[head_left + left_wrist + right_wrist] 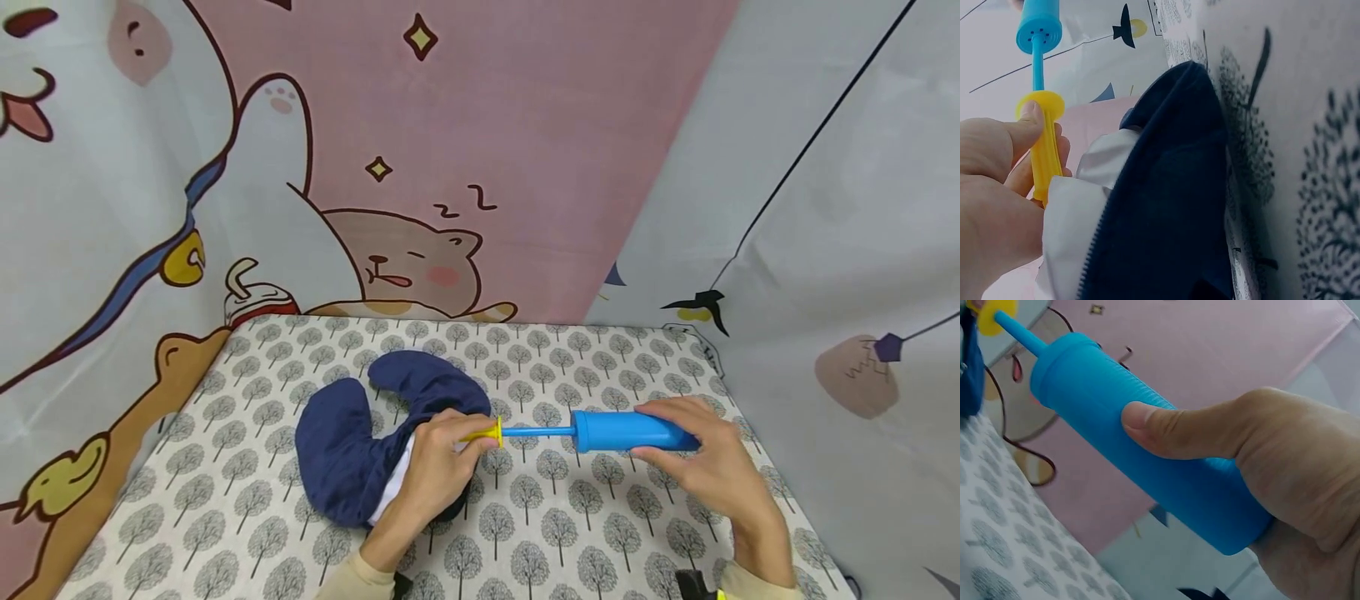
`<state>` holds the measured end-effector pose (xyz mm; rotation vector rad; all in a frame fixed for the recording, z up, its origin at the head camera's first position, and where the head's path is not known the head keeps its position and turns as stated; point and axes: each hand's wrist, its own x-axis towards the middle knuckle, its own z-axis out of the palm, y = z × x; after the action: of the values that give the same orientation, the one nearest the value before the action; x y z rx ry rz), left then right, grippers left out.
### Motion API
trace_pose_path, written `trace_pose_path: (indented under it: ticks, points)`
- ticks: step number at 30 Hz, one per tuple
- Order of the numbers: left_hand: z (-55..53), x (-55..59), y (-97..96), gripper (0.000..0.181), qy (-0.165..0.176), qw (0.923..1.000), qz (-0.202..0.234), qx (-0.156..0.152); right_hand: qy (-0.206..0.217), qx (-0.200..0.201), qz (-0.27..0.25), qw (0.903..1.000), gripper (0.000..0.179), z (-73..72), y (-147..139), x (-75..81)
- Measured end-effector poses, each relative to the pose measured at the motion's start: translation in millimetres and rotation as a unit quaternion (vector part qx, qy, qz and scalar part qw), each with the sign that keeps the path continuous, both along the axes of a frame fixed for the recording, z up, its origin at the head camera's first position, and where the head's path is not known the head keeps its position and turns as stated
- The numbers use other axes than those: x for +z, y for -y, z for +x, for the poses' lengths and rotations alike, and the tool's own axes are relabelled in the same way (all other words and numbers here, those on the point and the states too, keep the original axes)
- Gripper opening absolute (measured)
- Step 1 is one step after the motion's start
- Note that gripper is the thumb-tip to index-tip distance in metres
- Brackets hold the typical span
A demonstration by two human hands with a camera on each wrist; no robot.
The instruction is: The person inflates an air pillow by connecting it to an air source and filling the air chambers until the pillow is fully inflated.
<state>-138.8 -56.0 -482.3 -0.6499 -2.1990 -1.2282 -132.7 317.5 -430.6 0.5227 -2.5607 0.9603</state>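
Observation:
A blue hand pump [626, 431] is held level above the table, its thin blue rod showing between the cylinder and a yellow ribbed end piece [1047, 150]. My left hand [442, 454] grips that yellow piece, thumb against its round flange. Around the cylinder curl the thumb and fingers of my right hand [705, 454]; in the right wrist view, the thumb [1166, 431] lies along its side. Beneath and beside my left hand is a navy U-shaped neck pillow [337, 458]. Its zip is open, and a white inner part [1075, 231] shows close to the yellow piece.
A tree-print cloth [525, 533] covers the table. Behind it and along both sides hang cartoon-printed curtains [525, 125], with a sleeping bear at the back. The pillow lies left of the table's middle.

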Motion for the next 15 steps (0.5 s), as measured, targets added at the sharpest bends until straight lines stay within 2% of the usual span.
trace_pose_path:
  ticks: [6, 15]
  points:
    - [-0.8, -1.2, -0.3, 0.029, -0.002, 1.0, 0.004, 0.0, -0.021, 0.012, 0.009, 0.9997, 0.061, -2.6, 21.8, -1.8]
    - [-0.6, -3.4, -1.5, 0.03, 0.001, 0.9999, 0.014, 0.004, -0.061, 0.058, 0.016, 0.9963, 0.06, -9.4, 51.4, -9.4]
